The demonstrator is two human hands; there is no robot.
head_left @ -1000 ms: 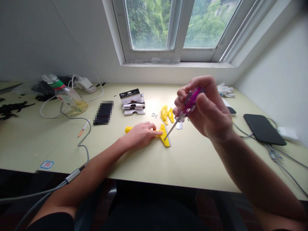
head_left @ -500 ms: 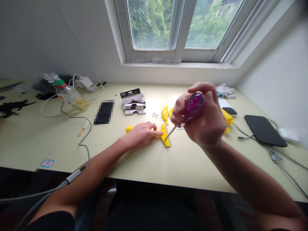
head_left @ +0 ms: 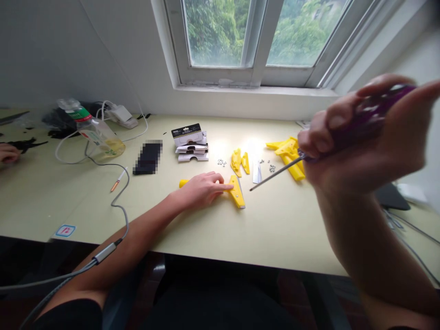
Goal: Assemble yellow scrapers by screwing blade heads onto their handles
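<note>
Soft daylight enters through the window [head_left: 220,34] at 12 o'clock and burns a whitish glare onto the table [head_left: 275,229] between 1 and 2 o'clock, while the wall [head_left: 51,55] at 10 o'clock is dull grey and the strip at 6 o'clock sinks nearly to black. Towards 3 o'clock the right hand [head_left: 364,160] and the screwdriver [head_left: 373,112] are blurred, whereas the left hand [head_left: 201,189] and yellow scraper [head_left: 238,195] near the centre look fairly crisp. Wide-angle stretching distorts the margins, and coarse pixelation masks a dark slab [head_left: 148,156] at 9 o'clock.
</note>
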